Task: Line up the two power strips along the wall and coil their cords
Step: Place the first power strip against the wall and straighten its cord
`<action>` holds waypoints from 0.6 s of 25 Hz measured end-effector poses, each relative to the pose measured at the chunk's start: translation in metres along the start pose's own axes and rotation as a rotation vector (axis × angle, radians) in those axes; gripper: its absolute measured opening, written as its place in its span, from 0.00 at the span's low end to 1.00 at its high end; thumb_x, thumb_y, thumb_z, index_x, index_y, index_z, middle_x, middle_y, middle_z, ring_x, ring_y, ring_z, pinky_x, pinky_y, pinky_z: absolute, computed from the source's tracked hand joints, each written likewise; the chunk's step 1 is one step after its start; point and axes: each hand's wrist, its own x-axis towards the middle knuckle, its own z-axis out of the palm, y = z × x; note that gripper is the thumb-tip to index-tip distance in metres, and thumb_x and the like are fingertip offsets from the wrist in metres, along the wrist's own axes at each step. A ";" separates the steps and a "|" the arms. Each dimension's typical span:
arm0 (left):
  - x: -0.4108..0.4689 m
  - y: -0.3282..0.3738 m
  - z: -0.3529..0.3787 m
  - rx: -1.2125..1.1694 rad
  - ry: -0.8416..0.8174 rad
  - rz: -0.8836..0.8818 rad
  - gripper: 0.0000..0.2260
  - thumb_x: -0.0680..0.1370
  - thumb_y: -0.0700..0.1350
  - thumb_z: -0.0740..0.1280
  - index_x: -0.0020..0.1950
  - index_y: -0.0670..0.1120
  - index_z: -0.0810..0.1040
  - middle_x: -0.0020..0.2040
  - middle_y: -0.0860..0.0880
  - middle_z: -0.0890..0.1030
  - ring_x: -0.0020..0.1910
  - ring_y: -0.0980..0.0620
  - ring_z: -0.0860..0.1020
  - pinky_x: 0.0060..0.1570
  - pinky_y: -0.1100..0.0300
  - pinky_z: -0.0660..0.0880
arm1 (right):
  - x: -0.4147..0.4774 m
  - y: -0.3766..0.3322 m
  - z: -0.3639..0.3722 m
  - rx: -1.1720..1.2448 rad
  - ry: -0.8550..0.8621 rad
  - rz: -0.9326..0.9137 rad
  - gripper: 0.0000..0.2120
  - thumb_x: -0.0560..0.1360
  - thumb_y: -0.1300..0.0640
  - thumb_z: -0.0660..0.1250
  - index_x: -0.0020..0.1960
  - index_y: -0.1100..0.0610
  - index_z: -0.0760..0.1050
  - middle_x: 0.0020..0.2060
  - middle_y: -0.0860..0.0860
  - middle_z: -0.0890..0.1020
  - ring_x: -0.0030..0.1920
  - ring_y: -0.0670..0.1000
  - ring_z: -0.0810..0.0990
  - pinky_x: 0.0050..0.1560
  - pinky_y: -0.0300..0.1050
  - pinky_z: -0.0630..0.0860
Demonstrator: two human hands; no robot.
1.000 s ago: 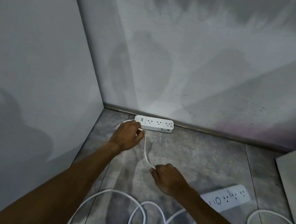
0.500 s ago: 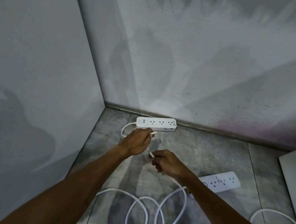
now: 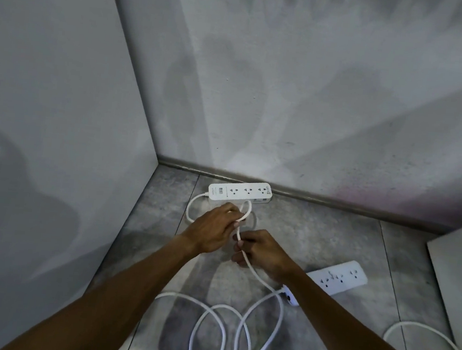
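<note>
The first power strip [image 3: 239,191] is seated against the wall [image 3: 313,126] — its cord [image 3: 188,206] is held looped in the left grip [image 3: 213,226] and pinched in the right grip [image 3: 264,255] (second power strip [image 3: 338,277]: on the floor [image 3: 317,234], well apart).

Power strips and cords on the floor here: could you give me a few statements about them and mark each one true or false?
1. One power strip lies along the foot of the wall. True.
2. The second power strip lies against the wall too. False: it lies at an angle out on the floor, away from the wall.
3. The left hand holds a small loop of white cord. True.
4. The right hand is empty. False: it grips the same cord just below the left hand.
5. All the cord is gathered into the loop. False: long loose bends sprawl over the floor between the arms.
</note>
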 end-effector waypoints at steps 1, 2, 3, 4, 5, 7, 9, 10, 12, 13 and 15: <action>-0.001 0.002 0.002 0.010 -0.006 0.015 0.13 0.82 0.43 0.59 0.64 0.44 0.77 0.60 0.45 0.79 0.56 0.47 0.78 0.53 0.49 0.76 | 0.001 0.002 0.002 -0.054 0.006 0.003 0.08 0.80 0.72 0.58 0.50 0.68 0.76 0.35 0.57 0.76 0.35 0.55 0.78 0.40 0.50 0.74; -0.001 0.003 0.003 0.021 -0.030 0.016 0.13 0.82 0.43 0.59 0.64 0.44 0.77 0.60 0.44 0.80 0.57 0.46 0.78 0.54 0.48 0.76 | 0.002 0.006 0.003 -0.107 0.010 -0.007 0.08 0.79 0.73 0.59 0.49 0.69 0.76 0.36 0.58 0.78 0.36 0.55 0.79 0.44 0.53 0.75; -0.002 0.005 0.005 0.041 -0.068 0.008 0.13 0.81 0.44 0.59 0.63 0.46 0.78 0.58 0.44 0.82 0.56 0.45 0.79 0.53 0.46 0.76 | 0.004 0.009 0.003 -0.173 0.008 -0.033 0.07 0.78 0.74 0.60 0.49 0.72 0.77 0.38 0.59 0.79 0.39 0.55 0.80 0.48 0.54 0.76; -0.004 0.006 0.007 0.071 -0.108 -0.002 0.13 0.81 0.45 0.58 0.62 0.47 0.78 0.56 0.44 0.83 0.54 0.44 0.79 0.51 0.46 0.77 | 0.005 0.011 0.004 -0.266 -0.001 -0.069 0.07 0.76 0.75 0.62 0.51 0.74 0.78 0.40 0.59 0.80 0.41 0.52 0.80 0.50 0.50 0.78; -0.005 0.006 0.008 0.106 -0.143 -0.009 0.13 0.81 0.45 0.57 0.61 0.48 0.77 0.53 0.43 0.83 0.51 0.43 0.79 0.49 0.46 0.77 | 0.005 0.013 0.004 -0.366 -0.020 -0.099 0.09 0.76 0.75 0.63 0.54 0.74 0.78 0.41 0.57 0.80 0.41 0.46 0.81 0.49 0.42 0.77; -0.007 0.005 0.011 0.191 -0.193 -0.013 0.12 0.80 0.45 0.58 0.62 0.50 0.75 0.52 0.43 0.83 0.50 0.42 0.79 0.47 0.46 0.76 | 0.005 0.018 0.005 -0.534 -0.098 -0.101 0.13 0.77 0.70 0.65 0.60 0.69 0.77 0.47 0.55 0.82 0.44 0.38 0.81 0.48 0.32 0.74; -0.009 -0.001 0.014 0.294 -0.221 0.016 0.14 0.79 0.42 0.60 0.63 0.50 0.74 0.53 0.44 0.83 0.51 0.42 0.79 0.47 0.49 0.76 | 0.006 0.031 0.002 -0.727 -0.147 -0.048 0.20 0.79 0.60 0.67 0.70 0.60 0.72 0.62 0.55 0.80 0.61 0.47 0.79 0.62 0.37 0.73; -0.011 -0.006 0.016 0.331 -0.233 0.030 0.15 0.78 0.41 0.60 0.64 0.50 0.74 0.54 0.45 0.84 0.51 0.42 0.80 0.47 0.51 0.75 | 0.004 0.043 0.000 -0.805 -0.126 -0.004 0.25 0.79 0.55 0.67 0.74 0.55 0.68 0.66 0.54 0.78 0.66 0.51 0.76 0.66 0.41 0.70; -0.019 -0.020 0.017 0.402 -0.248 0.033 0.18 0.79 0.40 0.58 0.68 0.50 0.72 0.55 0.46 0.83 0.53 0.44 0.80 0.50 0.50 0.74 | -0.003 0.067 -0.007 -0.790 0.029 0.021 0.27 0.78 0.49 0.68 0.75 0.52 0.67 0.62 0.54 0.80 0.63 0.53 0.78 0.64 0.44 0.72; -0.025 -0.028 0.016 0.451 -0.250 0.033 0.20 0.80 0.39 0.57 0.70 0.51 0.71 0.56 0.47 0.83 0.54 0.45 0.79 0.53 0.50 0.73 | -0.007 0.080 -0.012 -0.742 0.129 0.009 0.26 0.77 0.48 0.69 0.73 0.51 0.69 0.57 0.54 0.81 0.59 0.53 0.79 0.61 0.43 0.73; -0.036 -0.046 0.014 0.542 -0.271 0.052 0.22 0.80 0.38 0.56 0.72 0.53 0.70 0.60 0.48 0.81 0.58 0.46 0.77 0.59 0.51 0.70 | -0.019 0.100 -0.026 -0.752 0.255 -0.024 0.24 0.76 0.48 0.69 0.70 0.50 0.71 0.53 0.52 0.80 0.56 0.52 0.79 0.58 0.42 0.72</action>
